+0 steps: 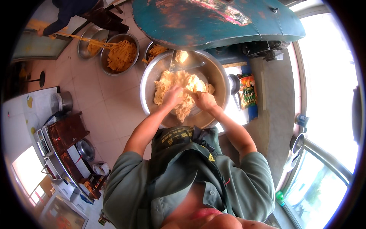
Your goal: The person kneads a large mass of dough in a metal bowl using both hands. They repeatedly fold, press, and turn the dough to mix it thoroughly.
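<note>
A large metal bowl [143, 89] stands right in front of me. Inside it lies a big, rough mass of pale yellow dough [166, 82], lumpy, with a ragged end toward my body. My left hand [174, 97] is closed on the dough, its fingertips sunk in and partly hidden. Just to the right, my right hand [205, 100] has its fingers curled round a piece of the same dough. A strip of dough seems to stretch between the hands. At the bowl's far side a small dough lump [182, 56] sits against a shiny metal plate.
A teal machine [213, 28] overhangs the bowl's far rim. Right of the bowl are a metal cup [234, 84] and a colourful packet [248, 91]. Far left, a person [72, 15] handles yellow noodle strands above metal bowls of noodles [121, 55]. A brown cabinet [66, 131] stands at left.
</note>
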`<state>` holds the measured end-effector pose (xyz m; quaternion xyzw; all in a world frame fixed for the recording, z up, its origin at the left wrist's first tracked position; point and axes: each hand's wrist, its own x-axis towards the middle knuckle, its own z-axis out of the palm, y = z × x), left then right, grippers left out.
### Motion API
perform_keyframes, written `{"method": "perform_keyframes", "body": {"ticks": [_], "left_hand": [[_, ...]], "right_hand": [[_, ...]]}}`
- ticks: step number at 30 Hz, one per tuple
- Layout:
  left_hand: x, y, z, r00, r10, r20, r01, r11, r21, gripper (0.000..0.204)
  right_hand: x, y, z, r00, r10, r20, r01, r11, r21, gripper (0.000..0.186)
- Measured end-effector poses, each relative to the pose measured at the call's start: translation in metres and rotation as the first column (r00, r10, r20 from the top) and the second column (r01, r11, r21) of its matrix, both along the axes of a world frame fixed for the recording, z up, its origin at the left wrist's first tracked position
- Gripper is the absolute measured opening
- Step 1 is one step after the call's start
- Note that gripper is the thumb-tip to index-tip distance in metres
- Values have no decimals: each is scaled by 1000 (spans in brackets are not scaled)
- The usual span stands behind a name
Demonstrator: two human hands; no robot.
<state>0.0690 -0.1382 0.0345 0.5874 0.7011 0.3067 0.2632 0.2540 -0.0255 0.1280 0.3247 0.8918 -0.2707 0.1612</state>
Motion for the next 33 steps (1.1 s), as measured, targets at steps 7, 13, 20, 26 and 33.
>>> {"method": "perform_keyframes", "body": {"ticks": [7, 13, 20, 26, 33], "left_hand": [[10, -23, 16, 933, 211, 290, -253, 961, 115, 30], [1, -52, 52, 909, 295, 293, -345, 929, 132, 27], [-41, -70, 41, 881, 237, 409, -223, 971, -81, 60], [-44, -73, 30, 978, 111, 176, -124, 990, 65, 59], [-54, -89, 36, 943, 166, 289, -156, 986, -57, 55]], "right_hand": [[-20, 11, -5, 987, 47, 151, -52, 998, 29, 43], [-24, 11, -24, 988, -43, 149, 35, 998, 61, 41], [-19, 18, 46, 952, 126, -277, -42, 956, 290, 49], [-90, 61, 81, 967, -30, -253, 101, 956, 275, 24], [-137, 76, 52, 944, -46, -326, 184, 896, 404, 31]]}}
